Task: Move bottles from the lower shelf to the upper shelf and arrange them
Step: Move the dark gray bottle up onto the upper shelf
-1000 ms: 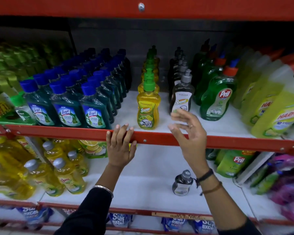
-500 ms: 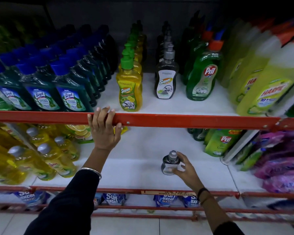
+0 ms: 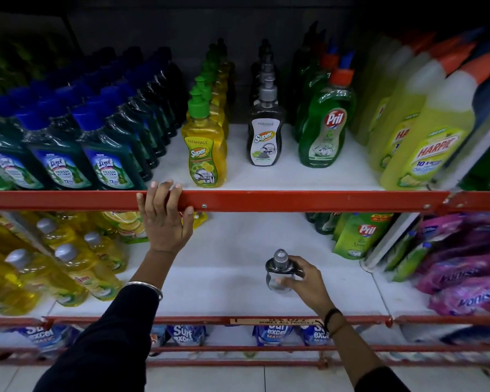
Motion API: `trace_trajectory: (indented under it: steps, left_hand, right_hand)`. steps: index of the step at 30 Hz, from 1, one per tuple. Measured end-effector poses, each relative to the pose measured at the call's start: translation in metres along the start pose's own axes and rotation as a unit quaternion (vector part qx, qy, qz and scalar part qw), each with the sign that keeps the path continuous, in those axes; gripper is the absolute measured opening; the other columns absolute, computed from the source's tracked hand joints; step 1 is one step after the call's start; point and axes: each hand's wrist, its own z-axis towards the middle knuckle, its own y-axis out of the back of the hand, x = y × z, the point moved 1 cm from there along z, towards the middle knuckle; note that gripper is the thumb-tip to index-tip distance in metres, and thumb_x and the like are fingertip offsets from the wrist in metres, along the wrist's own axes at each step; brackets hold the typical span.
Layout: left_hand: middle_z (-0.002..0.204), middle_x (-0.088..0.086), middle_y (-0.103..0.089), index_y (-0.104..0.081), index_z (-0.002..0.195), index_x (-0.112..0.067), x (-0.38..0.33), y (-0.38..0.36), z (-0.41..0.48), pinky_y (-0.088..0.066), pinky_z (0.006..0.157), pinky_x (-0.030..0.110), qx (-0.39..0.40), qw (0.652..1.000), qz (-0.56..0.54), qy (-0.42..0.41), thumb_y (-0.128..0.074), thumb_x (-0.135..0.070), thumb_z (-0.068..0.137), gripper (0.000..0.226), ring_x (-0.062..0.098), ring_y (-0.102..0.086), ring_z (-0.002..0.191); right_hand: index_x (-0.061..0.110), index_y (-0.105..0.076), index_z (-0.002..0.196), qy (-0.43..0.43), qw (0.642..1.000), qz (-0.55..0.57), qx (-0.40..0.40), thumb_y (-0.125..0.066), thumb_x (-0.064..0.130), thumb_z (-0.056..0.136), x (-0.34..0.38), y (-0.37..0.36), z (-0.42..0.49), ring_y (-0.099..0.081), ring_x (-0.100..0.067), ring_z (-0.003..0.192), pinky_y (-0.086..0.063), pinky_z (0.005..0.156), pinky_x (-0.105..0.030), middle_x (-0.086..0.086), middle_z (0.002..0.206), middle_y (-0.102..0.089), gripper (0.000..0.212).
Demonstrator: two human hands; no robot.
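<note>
A small dark grey pump bottle [image 3: 279, 268] stands on the white lower shelf [image 3: 232, 281], and my right hand [image 3: 304, 281] is wrapped around its body. My left hand [image 3: 164, 219] grips the red front rail [image 3: 294, 200] of the upper shelf. On the upper shelf [image 3: 266, 174], a row of matching grey Super bottles [image 3: 265, 137] runs front to back, between a row of yellow Super bottles [image 3: 205, 154] and green Pril bottles [image 3: 324, 125].
Blue-capped Lizol bottles [image 3: 105, 154] fill the upper shelf's left side and yellow Harpic bottles [image 3: 425, 137] its right. On the lower shelf, yellow bottles [image 3: 68, 264] lie left, with Pril pouches [image 3: 359, 236] and purple packs [image 3: 464, 267] right. Surf Excel packs [image 3: 272, 333] sit below.
My right hand came down from the upper shelf's rail to the lower shelf and closed around the small grey bottle. My left hand has stayed on the red rail.
</note>
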Motion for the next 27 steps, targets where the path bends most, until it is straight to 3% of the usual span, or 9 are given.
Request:
trace_trajectory:
  steps: [4,10,13,18,24,27]
  left_hand:
    - [0.133,0.01,-0.042,-0.041,0.132,-0.011,-0.001,0.002,0.0,-0.009,0.12,0.044,0.003,1.0,-0.001,0.002,-0.034,-0.038,0.099,0.044,0.031,-0.028,0.134]
    - [0.132,0.011,-0.043,-0.041,0.132,-0.01,-0.002,0.006,0.0,-0.009,0.119,0.045,0.015,1.0,0.0,0.003,-0.034,-0.038,0.099,0.045,0.031,-0.029,0.134]
    - [0.131,0.011,-0.043,-0.041,0.133,-0.01,-0.002,0.007,0.002,-0.01,0.119,0.045,0.018,1.0,-0.001,0.002,-0.033,-0.039,0.099,0.045,0.031,-0.029,0.133]
    - [0.132,0.011,-0.044,-0.04,0.133,-0.011,-0.002,0.009,0.003,-0.01,0.119,0.045,0.022,1.0,-0.009,0.007,-0.032,-0.04,0.099,0.045,0.03,-0.029,0.134]
    - [0.133,0.01,-0.044,-0.04,0.134,-0.012,-0.002,0.008,0.004,-0.01,0.119,0.045,0.021,1.0,-0.01,0.005,-0.032,-0.041,0.1,0.045,0.029,-0.029,0.134]
    - [0.133,0.009,-0.044,-0.039,0.135,-0.014,-0.002,0.007,0.004,-0.01,0.119,0.044,0.016,1.0,-0.01,0.006,-0.032,-0.041,0.1,0.045,0.029,-0.029,0.134]
  right_hand:
    - [0.022,-0.066,0.105,0.032,0.999,0.043,-0.009,-0.085,0.011,0.061,0.039,0.016,-0.008,-0.068,-0.017,0.096,-0.052,0.088,-0.033,0.001,0.102,-0.073,0.049]
    - [0.028,-0.067,0.096,0.108,0.986,0.121,-0.038,-0.086,0.005,0.058,0.126,0.035,-0.02,-0.069,-0.012,0.087,-0.055,0.084,-0.034,0.014,0.092,-0.075,0.049]
    - [0.024,-0.069,0.095,0.17,0.971,0.164,-0.049,-0.087,0.017,0.053,0.176,0.046,-0.023,-0.07,-0.019,0.089,-0.056,0.082,-0.035,0.004,0.095,-0.076,0.046]
    - [0.01,-0.065,0.105,0.25,0.946,0.185,-0.096,-0.08,0.008,0.062,0.243,0.057,-0.007,-0.071,-0.024,0.09,-0.059,0.078,-0.033,-0.008,0.101,-0.074,0.046]
    - [0.006,-0.062,0.112,0.248,0.948,0.162,-0.118,-0.079,0.004,0.068,0.259,0.052,0.042,-0.07,-0.011,0.087,-0.057,0.075,-0.025,-0.002,0.099,-0.072,0.047]
    - [0.005,-0.061,0.115,0.23,0.958,0.127,-0.115,-0.081,0.009,0.066,0.252,0.044,0.065,-0.069,-0.014,0.092,-0.057,0.083,-0.03,-0.003,0.101,-0.071,0.052]
